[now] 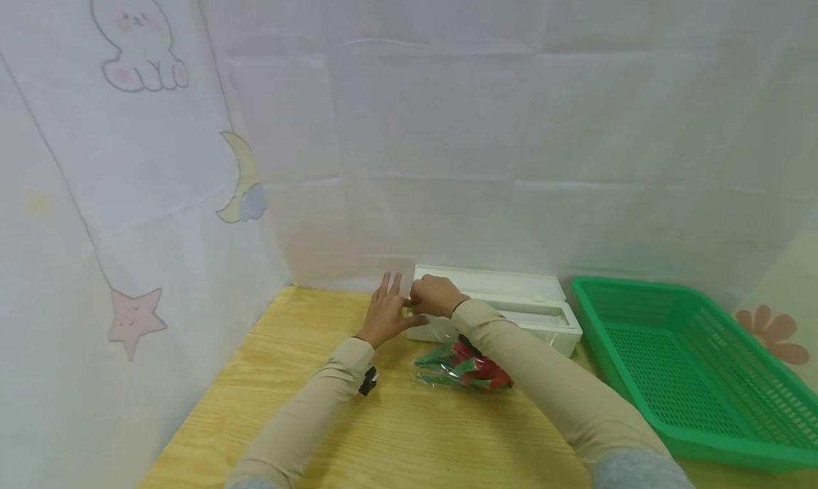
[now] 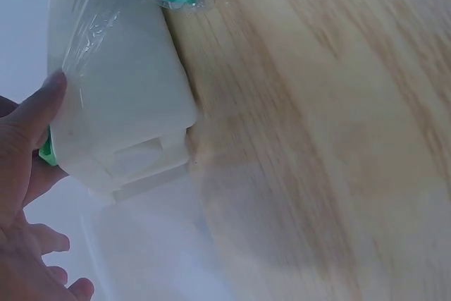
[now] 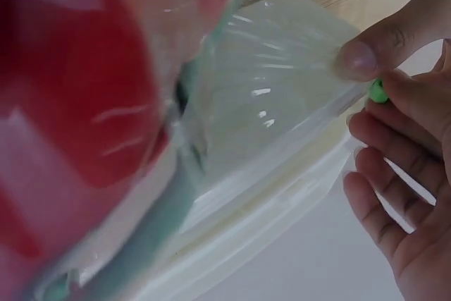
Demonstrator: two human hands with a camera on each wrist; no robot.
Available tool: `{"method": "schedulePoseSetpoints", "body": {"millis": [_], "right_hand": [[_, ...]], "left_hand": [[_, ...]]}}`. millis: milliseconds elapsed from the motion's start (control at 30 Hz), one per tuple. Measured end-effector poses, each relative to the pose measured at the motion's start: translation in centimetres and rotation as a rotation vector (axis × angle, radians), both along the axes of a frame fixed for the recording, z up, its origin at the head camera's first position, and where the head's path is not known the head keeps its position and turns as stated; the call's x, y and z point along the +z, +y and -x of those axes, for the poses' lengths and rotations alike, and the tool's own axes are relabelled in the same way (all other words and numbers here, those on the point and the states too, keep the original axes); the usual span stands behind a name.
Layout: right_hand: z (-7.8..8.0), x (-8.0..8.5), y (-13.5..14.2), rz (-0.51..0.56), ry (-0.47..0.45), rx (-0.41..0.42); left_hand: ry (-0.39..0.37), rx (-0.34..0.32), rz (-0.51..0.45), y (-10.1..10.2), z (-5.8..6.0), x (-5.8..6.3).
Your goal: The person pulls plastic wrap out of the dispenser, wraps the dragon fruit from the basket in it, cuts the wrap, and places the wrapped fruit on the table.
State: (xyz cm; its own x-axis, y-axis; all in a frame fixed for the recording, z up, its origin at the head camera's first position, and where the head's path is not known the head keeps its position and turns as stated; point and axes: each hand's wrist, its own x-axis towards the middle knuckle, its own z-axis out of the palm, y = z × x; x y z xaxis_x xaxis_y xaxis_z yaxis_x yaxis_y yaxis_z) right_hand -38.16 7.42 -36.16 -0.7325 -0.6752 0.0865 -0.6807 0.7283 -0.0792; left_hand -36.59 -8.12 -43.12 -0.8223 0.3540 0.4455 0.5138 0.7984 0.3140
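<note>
A long white box [image 1: 559, 336] with its lid [image 1: 498, 283] raised stands against the back of the table. Clear plastic film [image 3: 261, 68] stretches over its front from a film-wrapped red and green bundle [image 1: 486, 373], whose contents I cannot make out. My left hand [image 1: 386, 315] pinches the film at the box's left end. Its thumb [image 2: 46, 103] presses the film on the front edge, other fingers spread. My right hand [image 1: 437, 295] is curled at the same end, around a small green slider [image 3: 378, 91]; its fingertips are mostly hidden.
A green plastic basket [image 1: 722, 443] stands to the right, close to the box. The wooden table [image 1: 409, 439] meets a printed cloth wall [image 1: 434, 134] at the back and another on the left. A small black object [image 1: 368, 380] sits at the left wrist.
</note>
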Motion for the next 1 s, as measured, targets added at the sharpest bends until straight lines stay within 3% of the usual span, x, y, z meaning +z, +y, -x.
{"method": "schedulePoseSetpoints", "body": {"millis": [567,867,1000], "right_hand": [[-0.8,1.0,-0.1,-0.112,0.009,0.015],[0.1,0.4,0.0,-0.093,0.02,0.057],[0.5,-0.2,-0.1,-0.108,0.038,0.039]], "left_hand": [[-0.079,0.021,0.055,-0.7,-0.2,0.6],[-0.068,0.032,0.06,-1.2,-0.1,0.7],[-0.075,0.03,0.062,-1.5,-0.2,0.6]]}}
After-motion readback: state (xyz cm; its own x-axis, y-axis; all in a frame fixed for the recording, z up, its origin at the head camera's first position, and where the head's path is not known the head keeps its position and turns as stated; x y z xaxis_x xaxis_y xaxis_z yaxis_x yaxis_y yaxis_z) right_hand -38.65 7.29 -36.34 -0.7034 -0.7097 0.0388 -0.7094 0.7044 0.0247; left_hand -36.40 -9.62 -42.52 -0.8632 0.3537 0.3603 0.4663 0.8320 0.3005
